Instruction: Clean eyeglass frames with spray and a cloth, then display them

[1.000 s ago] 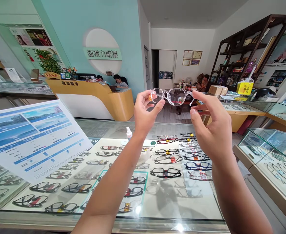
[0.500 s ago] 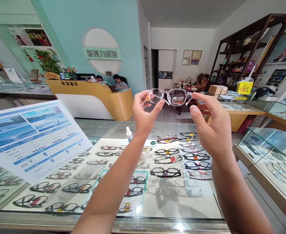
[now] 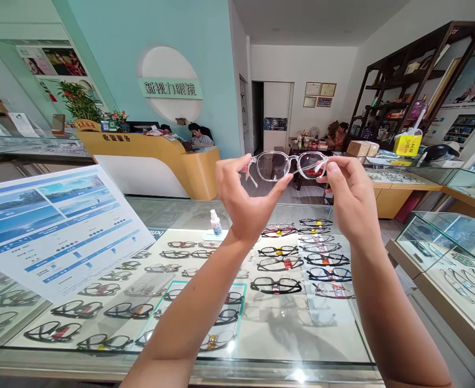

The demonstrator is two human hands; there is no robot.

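Observation:
A pair of clear-framed glasses point(image 3: 293, 160) is held up above the display counter, level with the far room. My left hand point(image 3: 245, 196) is closed on its left side, fingers at the hinge and thumb under the bridge. The right rim and hinge are pinched between the thumb and fingers of my right hand point(image 3: 351, 194). Red lettering shows through the right lens. Below my forearms, rows of glasses point(image 3: 276, 285) lie inside the glass-topped display case point(image 3: 326, 372). A small white bottle point(image 3: 215, 222) stands upright on the glass.
A printed sheet point(image 3: 59, 231) stands tilted at the left. At the right is another glass case point(image 3: 455, 258) with frames inside. Behind are a yellow reception counter point(image 3: 148, 156) with a seated person point(image 3: 199, 134), a dark shelf unit point(image 3: 403, 81) and cardboard boxes point(image 3: 362, 148).
The clear glasses have shifted slightly right and turned. My right thumb and fingers have closed on their right side, where earlier the thumb was apart. My left hand has moved slightly with them.

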